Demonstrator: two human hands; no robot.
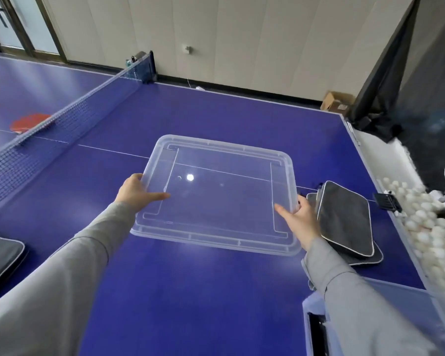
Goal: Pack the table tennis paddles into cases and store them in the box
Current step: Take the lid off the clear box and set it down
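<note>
Head view — blue table [190,291], net [62,111], beige wall [242,34].

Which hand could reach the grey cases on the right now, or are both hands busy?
Probably the right hand, but not yet: it lies next to the grey cases with nothing between, though both it and the left hand grip the clear lid.

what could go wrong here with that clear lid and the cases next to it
The clear lid is held only at its two side edges by the left hand and right hand; being thin and flexible-looking, it may bow or slip. Its right edge is close to the grey paddle cases, so lowering it could catch or nudge them. One red paddle lies beyond the net and might be overlooked.
</note>
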